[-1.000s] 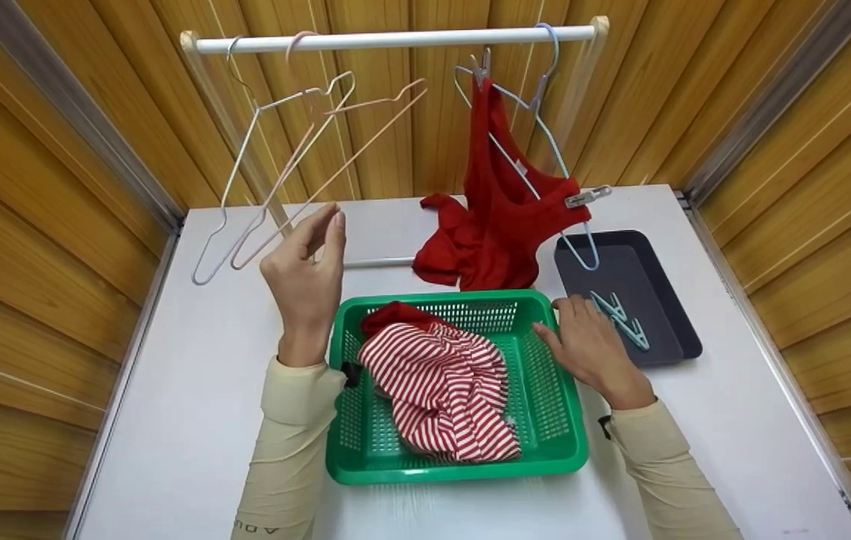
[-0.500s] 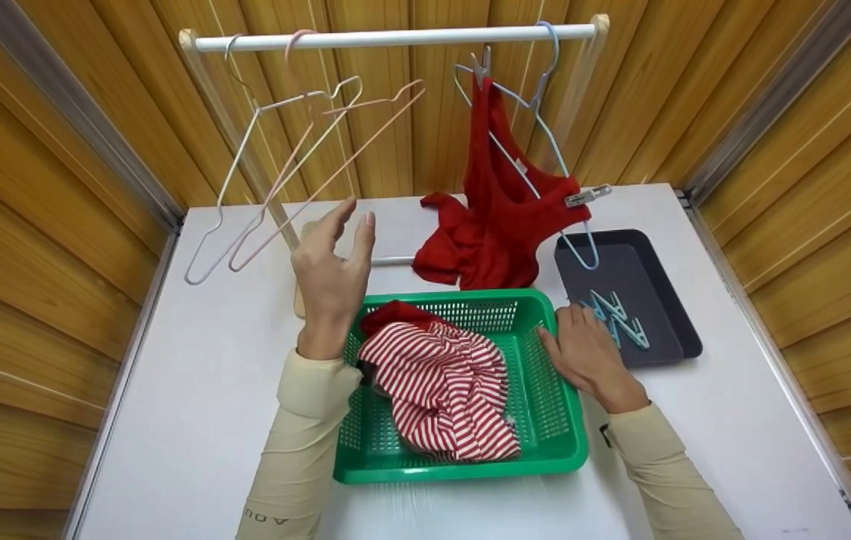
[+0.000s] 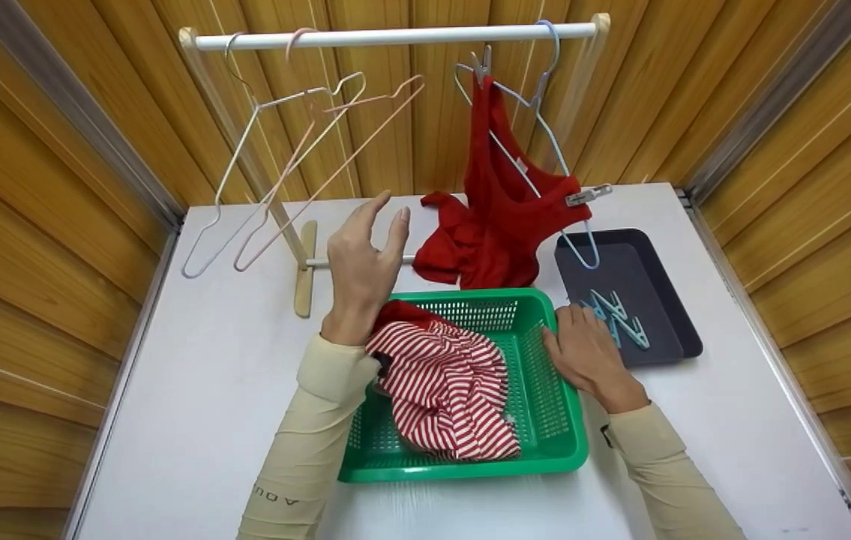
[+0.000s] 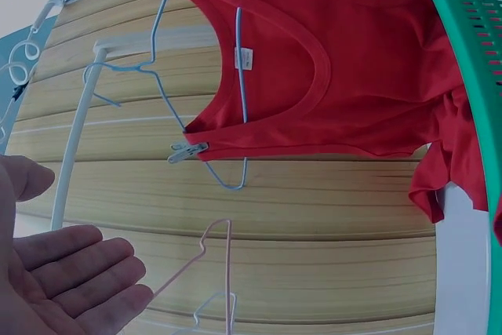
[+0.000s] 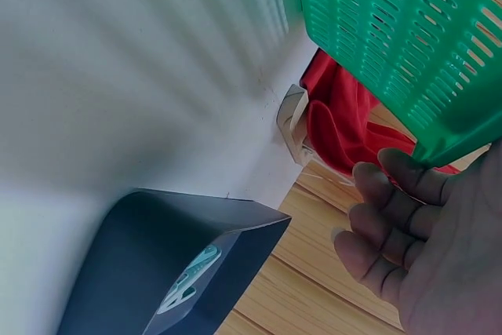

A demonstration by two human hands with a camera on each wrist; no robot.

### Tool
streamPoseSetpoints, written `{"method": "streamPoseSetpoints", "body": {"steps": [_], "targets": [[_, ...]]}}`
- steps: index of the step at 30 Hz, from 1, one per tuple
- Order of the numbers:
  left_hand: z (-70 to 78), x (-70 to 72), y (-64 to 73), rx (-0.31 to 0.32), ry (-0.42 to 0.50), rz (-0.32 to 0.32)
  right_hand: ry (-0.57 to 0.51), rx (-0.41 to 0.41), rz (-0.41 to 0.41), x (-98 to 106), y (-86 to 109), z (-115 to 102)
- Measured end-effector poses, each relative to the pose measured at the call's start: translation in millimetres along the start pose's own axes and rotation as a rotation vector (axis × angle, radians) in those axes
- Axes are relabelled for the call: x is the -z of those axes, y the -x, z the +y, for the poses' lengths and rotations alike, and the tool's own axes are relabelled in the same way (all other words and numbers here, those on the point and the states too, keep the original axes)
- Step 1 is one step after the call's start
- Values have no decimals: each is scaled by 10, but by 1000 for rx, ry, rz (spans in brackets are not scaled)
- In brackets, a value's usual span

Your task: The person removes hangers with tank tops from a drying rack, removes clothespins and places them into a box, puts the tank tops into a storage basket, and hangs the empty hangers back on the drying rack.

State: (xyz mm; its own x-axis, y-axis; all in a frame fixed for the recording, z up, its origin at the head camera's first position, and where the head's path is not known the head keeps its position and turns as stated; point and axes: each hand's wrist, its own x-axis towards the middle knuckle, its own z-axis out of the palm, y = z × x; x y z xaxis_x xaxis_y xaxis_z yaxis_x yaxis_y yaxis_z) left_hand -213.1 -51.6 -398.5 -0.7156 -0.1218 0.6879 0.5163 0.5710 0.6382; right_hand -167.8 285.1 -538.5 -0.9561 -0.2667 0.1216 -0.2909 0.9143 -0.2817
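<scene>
My left hand (image 3: 365, 259) is raised above the far left corner of the green basket (image 3: 462, 475), its thumb and fingers apart with nothing between them. In the left wrist view its palm and fingers (image 4: 82, 272) show. My right hand (image 3: 588, 352) holds the basket's right rim, thumb on the inner side and fingers outside. A red-and-white striped garment (image 3: 455, 390) lies crumpled in the basket, over a red cloth (image 3: 403, 311). Behind it, a red tank top (image 3: 507, 217) hangs on a blue hanger (image 3: 556, 150), clipped by two grey clothespins (image 3: 588, 196), its lower part bunched on the table.
A white hanging rail (image 3: 395, 37) spans the back. A whitish hanger (image 3: 234, 172) and a pink hanger (image 3: 365, 142) hang at its left. At right, a dark tray (image 3: 665, 300) holds several light blue clothespins (image 3: 624, 322). Wooden panels surround the white table (image 3: 193, 420).
My left hand has moved right, away from the bare hangers, and its thumb and fingers have spread apart. My right thumb has come closer to the basket rim. The bare hangers have swung slightly.
</scene>
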Motion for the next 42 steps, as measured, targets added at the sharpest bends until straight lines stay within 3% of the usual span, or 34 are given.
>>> {"method": "streamPoseSetpoints", "body": {"steps": [10, 17, 28, 32, 42], "targets": [[98, -245, -46, -29, 32, -32, -7, 15, 34, -2, -3, -10], [195, -396, -45, -29, 25, -91, -13, 10, 44, -13, -19, -29], [286, -606, 120, 1, 39, -141, -22, 7, 62, -29, -6, -29], [336, -699, 164, 28, 39, -166, -22, 9, 63, -32, -4, -28], [564, -937, 160, 178, 29, -254, -51, -12, 43, -42, -1, -17]]}}
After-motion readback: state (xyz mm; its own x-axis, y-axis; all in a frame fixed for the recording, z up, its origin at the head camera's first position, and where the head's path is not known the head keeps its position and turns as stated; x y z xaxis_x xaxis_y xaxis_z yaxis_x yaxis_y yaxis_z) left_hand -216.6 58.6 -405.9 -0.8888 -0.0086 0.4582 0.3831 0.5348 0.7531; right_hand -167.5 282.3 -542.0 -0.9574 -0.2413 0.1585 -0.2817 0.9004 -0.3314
